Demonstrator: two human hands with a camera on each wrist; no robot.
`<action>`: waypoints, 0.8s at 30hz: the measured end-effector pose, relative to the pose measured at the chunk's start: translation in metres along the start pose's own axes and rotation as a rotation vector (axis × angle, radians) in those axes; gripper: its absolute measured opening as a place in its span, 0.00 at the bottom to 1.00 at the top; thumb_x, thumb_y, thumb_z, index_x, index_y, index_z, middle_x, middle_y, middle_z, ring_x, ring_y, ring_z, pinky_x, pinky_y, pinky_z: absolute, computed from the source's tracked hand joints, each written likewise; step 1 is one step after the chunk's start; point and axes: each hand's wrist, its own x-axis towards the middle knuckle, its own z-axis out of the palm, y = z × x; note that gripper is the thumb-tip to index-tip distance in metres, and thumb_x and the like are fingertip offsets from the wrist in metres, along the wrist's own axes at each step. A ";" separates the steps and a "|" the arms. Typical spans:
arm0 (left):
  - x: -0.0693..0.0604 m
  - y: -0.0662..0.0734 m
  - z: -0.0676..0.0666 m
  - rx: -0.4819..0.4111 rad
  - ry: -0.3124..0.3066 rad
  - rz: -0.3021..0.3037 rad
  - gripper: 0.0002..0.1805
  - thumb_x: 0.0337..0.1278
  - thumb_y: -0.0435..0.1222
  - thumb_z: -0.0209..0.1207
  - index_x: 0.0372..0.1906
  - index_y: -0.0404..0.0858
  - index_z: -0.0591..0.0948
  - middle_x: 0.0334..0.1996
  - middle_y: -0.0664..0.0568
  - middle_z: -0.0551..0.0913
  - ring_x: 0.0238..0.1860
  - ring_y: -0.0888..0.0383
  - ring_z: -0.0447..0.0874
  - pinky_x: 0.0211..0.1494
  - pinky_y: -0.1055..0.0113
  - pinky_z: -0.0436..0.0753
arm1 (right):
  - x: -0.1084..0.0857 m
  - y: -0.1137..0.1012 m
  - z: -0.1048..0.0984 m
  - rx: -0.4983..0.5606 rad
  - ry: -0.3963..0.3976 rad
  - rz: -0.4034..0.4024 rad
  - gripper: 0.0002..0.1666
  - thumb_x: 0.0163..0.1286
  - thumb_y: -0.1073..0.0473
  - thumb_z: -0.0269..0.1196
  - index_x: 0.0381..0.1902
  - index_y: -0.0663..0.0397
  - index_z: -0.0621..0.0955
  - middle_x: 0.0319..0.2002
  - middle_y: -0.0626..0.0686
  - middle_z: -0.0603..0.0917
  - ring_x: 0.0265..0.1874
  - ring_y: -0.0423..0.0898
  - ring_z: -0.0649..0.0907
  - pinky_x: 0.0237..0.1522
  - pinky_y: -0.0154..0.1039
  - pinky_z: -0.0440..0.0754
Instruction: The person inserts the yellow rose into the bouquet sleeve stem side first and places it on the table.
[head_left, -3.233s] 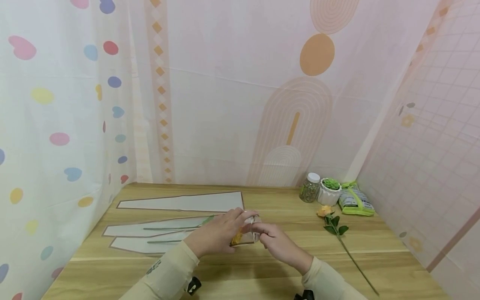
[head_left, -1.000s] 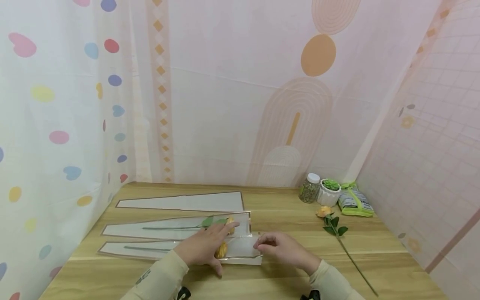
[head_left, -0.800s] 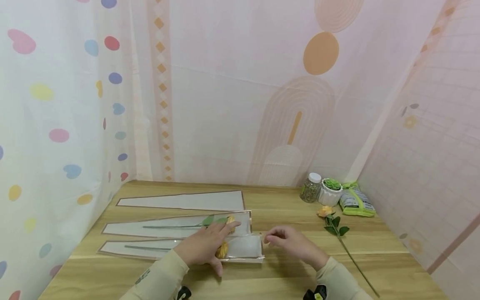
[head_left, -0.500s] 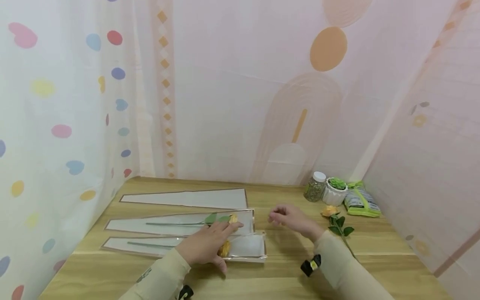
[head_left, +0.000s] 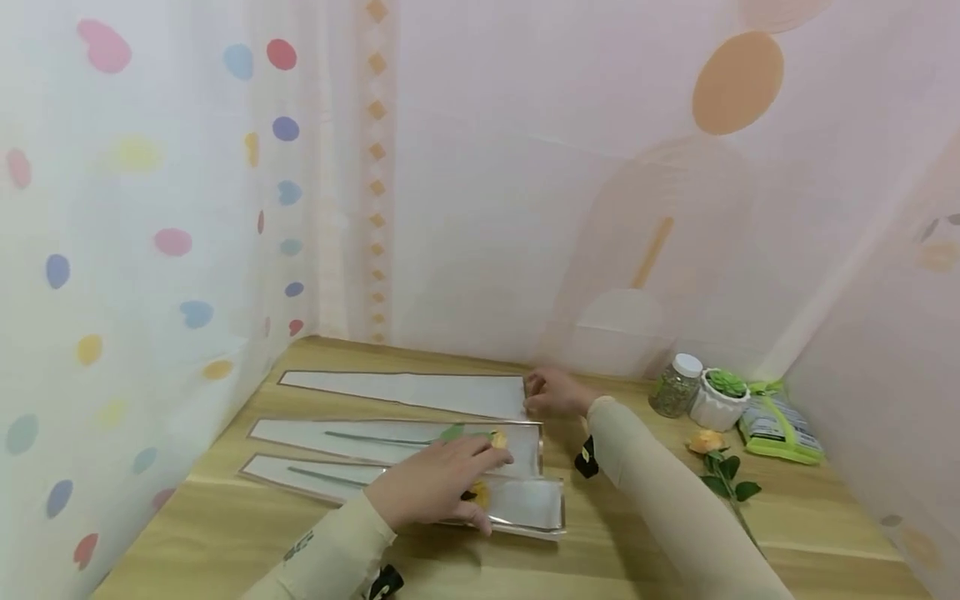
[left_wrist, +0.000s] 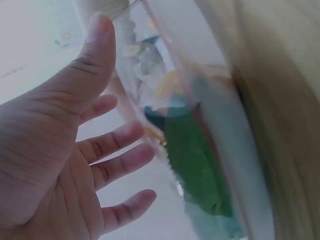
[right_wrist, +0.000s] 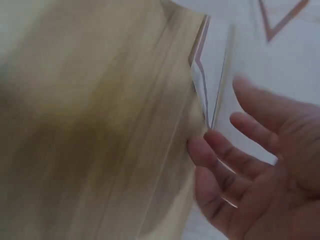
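Three long tapered flower sleeves with dark borders lie across the table. In the near sleeve (head_left: 528, 504) is a yellow rose (head_left: 482, 495), partly covered by my left hand (head_left: 431, 485). That hand lies over it with fingers spread; the left wrist view shows the rose's green leaf (left_wrist: 195, 155) through clear film. The middle sleeve (head_left: 517, 450) contains another yellow rose (head_left: 498, 438), its stem pointing left. At the right end of the far, flat sleeve (head_left: 420, 392) is my right hand (head_left: 558, 393). Its fingers are loosely bent by the sleeve's edge, thumb apart in the right wrist view.
One more rose (head_left: 707, 442), yellow-orange with dark leaves, lies loose on the right of the wooden table (head_left: 600, 542). Behind it stand a white-lidded jar (head_left: 675, 387), a potted succulent (head_left: 718, 404) and a green-and-grey packet (head_left: 780, 425). Patterned curtains close off the back and sides.
My right hand has left the near sleeve's end and reached away to the far sleeve's right end. My left hand stays over the near sleeve. The head view has turned right.
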 end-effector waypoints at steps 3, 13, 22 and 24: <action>0.000 0.001 -0.006 0.015 0.006 0.003 0.42 0.50 0.61 0.66 0.69 0.46 0.73 0.54 0.55 0.79 0.50 0.61 0.77 0.53 0.57 0.80 | 0.007 -0.001 0.002 -0.120 -0.039 0.004 0.37 0.63 0.50 0.74 0.65 0.59 0.75 0.57 0.60 0.77 0.58 0.57 0.77 0.60 0.54 0.75; -0.005 -0.003 -0.018 0.066 0.021 -0.024 0.37 0.54 0.59 0.65 0.66 0.46 0.75 0.57 0.55 0.78 0.54 0.58 0.79 0.49 0.53 0.80 | 0.014 0.004 0.010 -0.192 0.169 -0.193 0.04 0.68 0.64 0.65 0.38 0.57 0.86 0.33 0.49 0.84 0.34 0.43 0.79 0.39 0.41 0.79; -0.006 -0.013 -0.018 0.100 0.049 -0.028 0.35 0.58 0.56 0.67 0.66 0.43 0.76 0.54 0.53 0.80 0.52 0.56 0.80 0.54 0.55 0.81 | -0.010 -0.007 -0.006 0.179 0.229 -0.063 0.11 0.76 0.67 0.58 0.48 0.69 0.83 0.39 0.63 0.87 0.37 0.55 0.87 0.42 0.47 0.85; -0.006 -0.014 -0.020 0.098 0.056 -0.031 0.34 0.58 0.55 0.67 0.66 0.44 0.76 0.55 0.52 0.80 0.52 0.56 0.80 0.54 0.55 0.81 | -0.014 -0.010 -0.008 0.311 0.259 -0.028 0.13 0.77 0.69 0.54 0.50 0.72 0.82 0.41 0.65 0.86 0.39 0.57 0.86 0.44 0.48 0.85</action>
